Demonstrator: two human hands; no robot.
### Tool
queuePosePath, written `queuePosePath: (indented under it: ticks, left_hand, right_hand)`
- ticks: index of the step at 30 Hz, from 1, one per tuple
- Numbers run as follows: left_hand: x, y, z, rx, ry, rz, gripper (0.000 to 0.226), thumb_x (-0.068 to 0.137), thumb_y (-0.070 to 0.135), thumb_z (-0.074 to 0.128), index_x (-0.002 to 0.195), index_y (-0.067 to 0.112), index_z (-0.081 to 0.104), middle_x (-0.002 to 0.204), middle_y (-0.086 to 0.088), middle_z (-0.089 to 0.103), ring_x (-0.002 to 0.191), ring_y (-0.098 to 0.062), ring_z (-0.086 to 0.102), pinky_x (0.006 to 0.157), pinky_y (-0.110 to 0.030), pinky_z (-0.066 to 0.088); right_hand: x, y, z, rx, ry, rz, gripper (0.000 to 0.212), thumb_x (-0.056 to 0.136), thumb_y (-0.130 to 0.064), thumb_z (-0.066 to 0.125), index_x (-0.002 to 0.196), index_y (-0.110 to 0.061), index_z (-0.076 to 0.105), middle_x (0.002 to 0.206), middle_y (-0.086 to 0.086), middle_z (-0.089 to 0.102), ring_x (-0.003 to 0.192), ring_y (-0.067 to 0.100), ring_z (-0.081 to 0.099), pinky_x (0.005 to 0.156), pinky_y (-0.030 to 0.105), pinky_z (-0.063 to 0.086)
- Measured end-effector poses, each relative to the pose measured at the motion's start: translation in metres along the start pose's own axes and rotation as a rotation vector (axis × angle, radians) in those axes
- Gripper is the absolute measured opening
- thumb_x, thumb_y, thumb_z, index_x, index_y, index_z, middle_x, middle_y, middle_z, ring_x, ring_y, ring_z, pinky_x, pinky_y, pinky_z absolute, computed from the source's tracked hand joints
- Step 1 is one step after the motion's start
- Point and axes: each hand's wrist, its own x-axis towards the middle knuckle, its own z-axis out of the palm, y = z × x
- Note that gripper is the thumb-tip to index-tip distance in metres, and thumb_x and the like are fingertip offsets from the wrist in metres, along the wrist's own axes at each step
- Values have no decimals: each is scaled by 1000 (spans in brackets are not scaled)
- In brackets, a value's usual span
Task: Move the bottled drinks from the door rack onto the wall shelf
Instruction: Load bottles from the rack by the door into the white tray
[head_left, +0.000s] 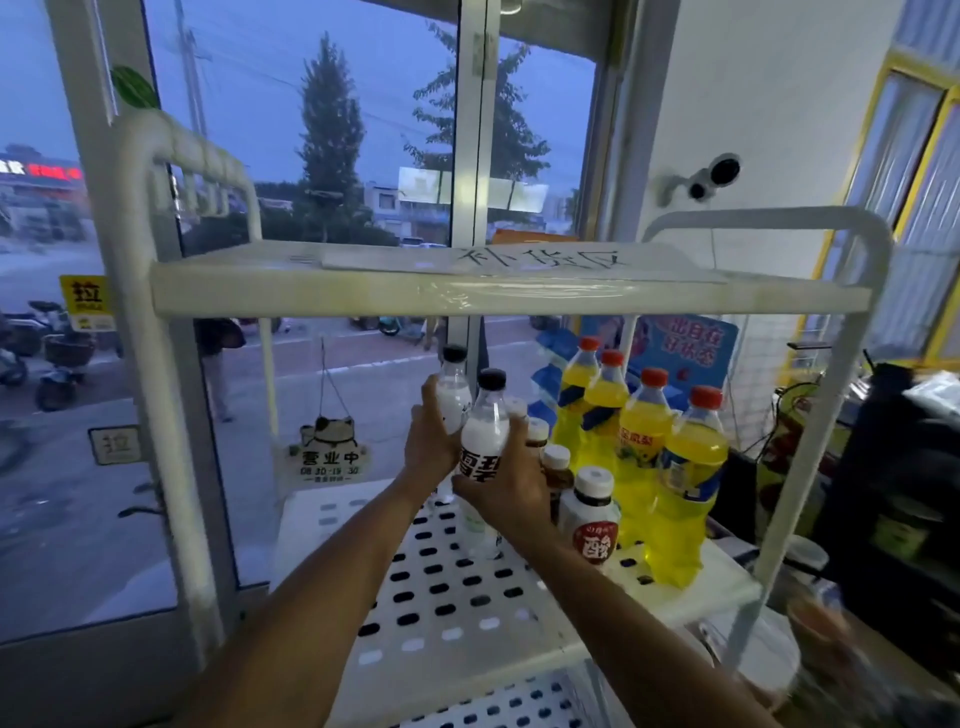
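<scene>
Perforated white rack shelf (441, 587) by the glass door (337, 156) holds the drinks. Left of the yellow soda bottles (644, 441), the left hand (428, 447) curls round the far milky bottle (453, 389), and the right hand (506, 488) round the near milky bottle (485, 431). With the yellow sodas and the white-capped bottles (592, 509) waiting, most of the moving seems undone.

Curled grips: left hand (430, 448), right hand (508, 496)

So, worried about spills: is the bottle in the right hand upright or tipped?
Upright: the white drink bottle in the right hand points its black cap up.
</scene>
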Motion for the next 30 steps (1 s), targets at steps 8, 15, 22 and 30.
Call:
queuePosePath:
  ticks: [8,15,22,30]
  left_hand:
    - [-31,2,-21,16,70,-31,83,79,36,76,143,27,24,120,-15,48,104,-33,55,82,-43,49]
    - [-73,5,-42,-7,81,-46,90,67,42,79,137,35,23,123,-9,49,106,-27,54,84,-42,51]
    - [-110,16,-58,15,102,45,84,73,21,84,137,19,29,111,-6,51,93,-22,55,73,-35,50]
    - [-152,25,-78,-7,47,52,78,78,19,79,137,16,28,115,-4,43,97,-19,47,75,-29,42]
  right_hand:
    - [-3,11,4,82,-33,-62,87,67,-13,85,135,-12,31,87,-19,48,73,-1,50,54,5,38]
    - [-11,8,-3,91,-51,-100,83,70,-9,83,135,-6,31,85,-14,44,74,6,47,50,7,36]
    - [-38,-4,-14,46,-29,-116,91,65,-18,88,136,-9,32,105,8,63,93,27,63,67,30,46]
    - [-84,-33,-37,-9,-57,-12,103,62,-29,88,141,-22,22,112,5,63,100,29,63,78,44,54]
